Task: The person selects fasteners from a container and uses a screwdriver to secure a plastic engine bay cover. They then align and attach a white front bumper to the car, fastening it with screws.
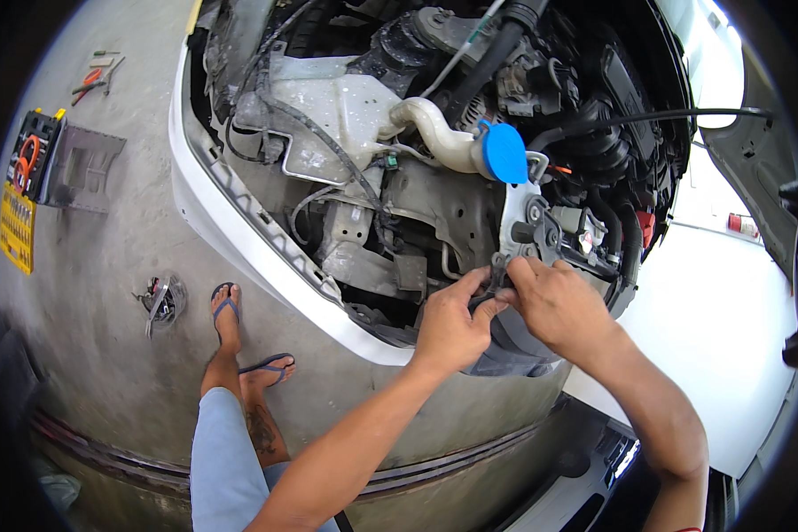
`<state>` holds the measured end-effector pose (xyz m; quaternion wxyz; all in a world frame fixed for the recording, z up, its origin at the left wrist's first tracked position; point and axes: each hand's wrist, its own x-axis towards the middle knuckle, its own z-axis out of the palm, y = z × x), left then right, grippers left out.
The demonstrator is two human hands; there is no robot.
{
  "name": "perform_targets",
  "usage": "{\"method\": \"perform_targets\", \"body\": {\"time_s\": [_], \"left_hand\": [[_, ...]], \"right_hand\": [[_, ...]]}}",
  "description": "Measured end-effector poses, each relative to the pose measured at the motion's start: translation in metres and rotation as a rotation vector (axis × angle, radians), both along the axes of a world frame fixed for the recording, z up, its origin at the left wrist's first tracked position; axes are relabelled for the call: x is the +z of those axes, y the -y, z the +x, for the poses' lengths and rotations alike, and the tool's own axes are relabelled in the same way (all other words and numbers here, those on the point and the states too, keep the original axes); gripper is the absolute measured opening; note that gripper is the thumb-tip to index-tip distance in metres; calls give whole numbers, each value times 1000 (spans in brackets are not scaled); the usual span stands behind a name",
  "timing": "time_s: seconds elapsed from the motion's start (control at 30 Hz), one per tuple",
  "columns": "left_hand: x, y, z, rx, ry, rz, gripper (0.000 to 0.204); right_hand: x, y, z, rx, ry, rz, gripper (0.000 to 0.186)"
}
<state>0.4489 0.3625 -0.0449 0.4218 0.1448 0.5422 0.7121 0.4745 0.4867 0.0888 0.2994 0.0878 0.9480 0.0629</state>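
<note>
My left hand (453, 326) and my right hand (557, 306) meet at the front edge of the car's open engine bay. Their fingers are closed around a small dark part beside the grey metal bracket (529, 232); the fingertips hide most of it, so its kind does not show. Thumbs and forefingers of both hands nearly touch. Above them, a blue cap (506, 153) sits on the curved off-white filler neck (443, 137), which runs to a pale, dusty reservoir (350, 111).
A white body panel edge (266, 270) curves along the bay's left side. Black hoses (496, 58) and wiring cross the bay. On the concrete floor lie a tool case (34, 160), a yellow tool tray (17, 229), loose hand tools (90, 80) and a clear container of small parts (163, 301).
</note>
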Motion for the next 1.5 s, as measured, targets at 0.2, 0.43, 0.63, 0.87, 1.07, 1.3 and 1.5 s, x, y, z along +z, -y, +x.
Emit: {"method": "perform_targets", "body": {"time_s": [0.2, 0.43, 0.63, 0.87, 1.07, 1.3, 1.5], "left_hand": [[-4, -1, 2, 5, 34, 16, 39], [-3, 2, -1, -14, -3, 12, 41], [-2, 1, 1, 30, -68, -1, 39], [-2, 2, -1, 28, -91, 7, 41], [-2, 3, -1, 49, -101, 9, 47], [1, 3, -3, -59, -41, -79, 49], [-9, -1, 7, 16, -71, -46, 49]], "right_hand": [[9, -14, -13, 249, 122, -57, 17], [-1, -2, 3, 30, -64, -76, 19], [2, 11, -3, 59, 2, 46, 14], [-2, 15, -8, 20, 65, 67, 17], [5, -1, -29, -216, 132, -130, 23], [6, -38, -39, -360, 195, -297, 38], [-12, -25, -15, -316, -143, -137, 37]]}}
